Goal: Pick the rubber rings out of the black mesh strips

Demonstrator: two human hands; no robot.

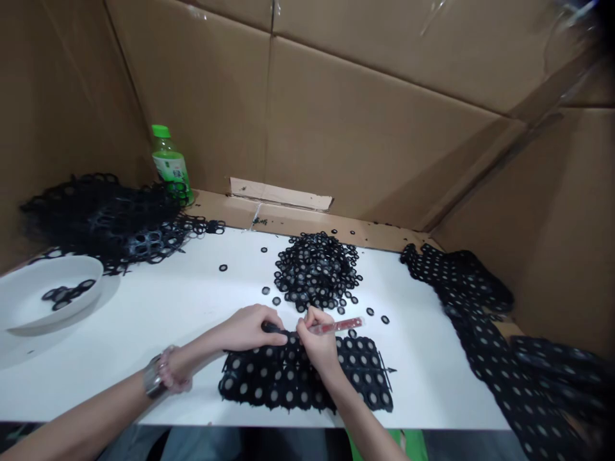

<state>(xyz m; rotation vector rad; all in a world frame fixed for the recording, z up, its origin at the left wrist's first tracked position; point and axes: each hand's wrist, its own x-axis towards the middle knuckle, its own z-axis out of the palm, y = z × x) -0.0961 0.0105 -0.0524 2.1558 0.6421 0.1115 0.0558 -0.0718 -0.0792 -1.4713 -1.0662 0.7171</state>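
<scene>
On the white tabletop [158, 294] lies a black sheet of joined rings with pale round centres [259, 392]. My left hand [252, 326] reaches its far edge, thumb and fingers closed on a small black piece [271, 327], probably rings; its exact shape is partly covered. Close beside it, my right hand [319, 339] grips a pen-like tool with a clear red handle [343, 325], which points to the right. The tool's tip is hidden by my fingers at the sheet's far edge. Just beyond my hands is a heap of loose black rings [314, 272].
A white bowl [93, 282] holding several black rings stands at left. Behind it are a tangle of black ring webbing [106, 218] and a green-capped bottle [170, 163]. Dotted black strips [485, 349] hang over the right edge. Cardboard walls [336, 115] enclose the table.
</scene>
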